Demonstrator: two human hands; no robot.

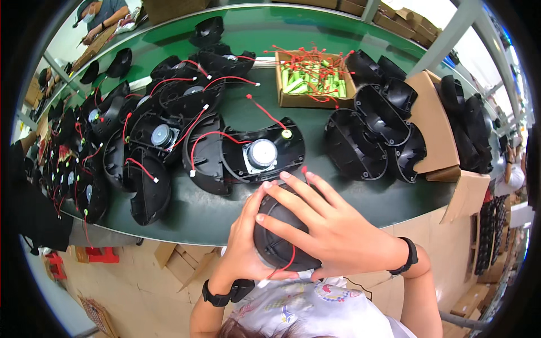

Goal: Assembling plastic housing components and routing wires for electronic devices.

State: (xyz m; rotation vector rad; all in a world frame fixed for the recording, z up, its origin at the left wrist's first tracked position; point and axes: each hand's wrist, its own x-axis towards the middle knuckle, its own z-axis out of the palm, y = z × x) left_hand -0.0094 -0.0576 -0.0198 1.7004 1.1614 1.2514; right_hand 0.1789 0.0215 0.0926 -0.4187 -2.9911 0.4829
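Observation:
Close to my body, at the table's near edge, both my hands hold a rounded black plastic speaker housing. My left hand wraps round its left side. Across its top and right side lies my right hand, fingers spread and pressed on the shell. A short red wire with a white plug hangs out of the housing near my right thumb; part of the shell is hidden by my fingers. Just beyond, an opened black half-shell lies with a round silver speaker and a green cell inside.
Many black half-shells with red wires crowd the green table at left. A cardboard box holds green cells at the back. More bare shells and an open carton stand right. A person works at far left.

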